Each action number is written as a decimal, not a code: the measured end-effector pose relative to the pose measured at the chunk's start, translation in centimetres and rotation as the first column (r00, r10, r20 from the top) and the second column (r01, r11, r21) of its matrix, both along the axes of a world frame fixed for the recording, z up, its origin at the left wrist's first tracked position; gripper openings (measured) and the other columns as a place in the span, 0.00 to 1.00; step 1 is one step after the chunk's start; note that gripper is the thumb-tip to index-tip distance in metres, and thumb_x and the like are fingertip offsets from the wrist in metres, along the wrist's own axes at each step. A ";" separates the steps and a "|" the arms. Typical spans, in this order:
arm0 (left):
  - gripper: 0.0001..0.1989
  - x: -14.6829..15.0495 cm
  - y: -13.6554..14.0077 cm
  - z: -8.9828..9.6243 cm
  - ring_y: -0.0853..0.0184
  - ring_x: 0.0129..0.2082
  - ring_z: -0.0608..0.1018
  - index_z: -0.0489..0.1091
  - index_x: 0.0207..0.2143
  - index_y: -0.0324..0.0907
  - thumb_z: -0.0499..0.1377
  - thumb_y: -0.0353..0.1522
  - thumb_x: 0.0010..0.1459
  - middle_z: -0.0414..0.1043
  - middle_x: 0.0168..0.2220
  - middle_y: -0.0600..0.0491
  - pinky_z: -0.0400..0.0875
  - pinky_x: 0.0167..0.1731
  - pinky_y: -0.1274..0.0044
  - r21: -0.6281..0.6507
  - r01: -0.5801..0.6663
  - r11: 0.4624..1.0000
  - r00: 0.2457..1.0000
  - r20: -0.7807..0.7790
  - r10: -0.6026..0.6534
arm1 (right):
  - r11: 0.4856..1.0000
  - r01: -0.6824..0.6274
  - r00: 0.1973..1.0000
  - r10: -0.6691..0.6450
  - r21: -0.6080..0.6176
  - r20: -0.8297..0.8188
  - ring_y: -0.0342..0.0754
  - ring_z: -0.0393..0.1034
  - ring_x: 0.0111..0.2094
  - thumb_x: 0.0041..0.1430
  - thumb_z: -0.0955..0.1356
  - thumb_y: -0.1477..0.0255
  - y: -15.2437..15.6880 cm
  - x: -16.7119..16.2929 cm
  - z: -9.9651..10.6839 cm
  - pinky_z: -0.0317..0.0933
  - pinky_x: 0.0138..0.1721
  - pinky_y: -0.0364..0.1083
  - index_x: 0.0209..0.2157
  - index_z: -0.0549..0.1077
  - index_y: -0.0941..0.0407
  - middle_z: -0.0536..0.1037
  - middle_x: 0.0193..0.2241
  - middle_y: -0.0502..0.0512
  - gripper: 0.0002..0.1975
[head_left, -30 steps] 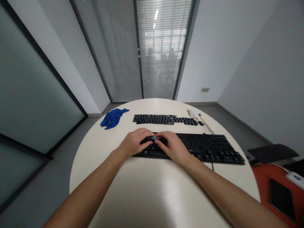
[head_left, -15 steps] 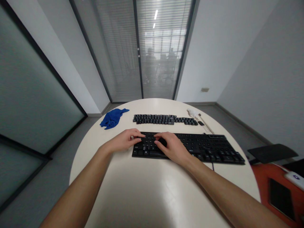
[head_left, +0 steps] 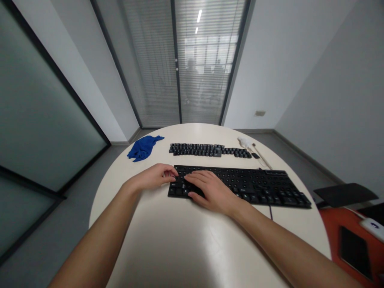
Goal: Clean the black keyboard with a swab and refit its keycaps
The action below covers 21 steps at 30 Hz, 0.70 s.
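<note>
A black keyboard (head_left: 255, 186) lies across the table, many of its keycaps off and small key posts showing; the bottom row still has caps. My left hand (head_left: 156, 176) is at the keyboard's left end, fingers lightly bent, a gap between thumb and forefinger and nothing visible in it. Over the left part of the keyboard my right hand (head_left: 211, 192) reaches with fingers stretched out and thumb apart, its fingertips on or just above the key posts. Behind the keyboard, loose black keycaps (head_left: 195, 150) stand in rows.
A crumpled blue cloth (head_left: 144, 148) lies at the table's back left. At the back right are a white crumpled piece (head_left: 245, 142), a thin stick (head_left: 264, 157) and a small black piece (head_left: 255, 155). A phone (head_left: 355, 250) rests on a red seat (head_left: 333, 224) at right.
My right hand has moved left along the keyboard and its fingers have straightened. My left hand has drawn back slightly left, its fingertips nearer the keyboard's edge.
</note>
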<state>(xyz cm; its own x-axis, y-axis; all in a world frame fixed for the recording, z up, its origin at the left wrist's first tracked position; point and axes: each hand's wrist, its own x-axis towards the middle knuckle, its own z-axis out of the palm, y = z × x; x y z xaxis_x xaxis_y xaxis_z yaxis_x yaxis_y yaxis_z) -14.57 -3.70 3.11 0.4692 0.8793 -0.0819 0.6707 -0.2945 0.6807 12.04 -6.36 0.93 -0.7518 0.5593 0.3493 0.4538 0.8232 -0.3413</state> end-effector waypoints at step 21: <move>0.08 -0.6 0.3 -0.3 0.64 0.30 0.78 0.77 0.30 0.41 0.63 0.36 0.54 0.78 0.29 0.52 0.67 0.31 0.76 0.012 -0.004 1.000 1.000 -0.031 0.004 | 0.999 -0.037 0.983 0.034 0.017 0.178 0.59 0.52 0.69 0.67 0.66 0.61 -0.4 -1.3 -0.9 0.47 0.68 0.63 0.71 0.54 0.50 0.60 0.69 0.55 0.34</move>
<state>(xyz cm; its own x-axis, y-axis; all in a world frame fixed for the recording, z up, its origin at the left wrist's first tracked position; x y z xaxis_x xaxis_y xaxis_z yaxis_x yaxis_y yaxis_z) -15.18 -3.41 2.78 0.4628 0.8823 -0.0857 0.6928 -0.2997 0.6560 10.76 -6.73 0.06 -0.8221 0.5254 0.2194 0.4761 0.8456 -0.2412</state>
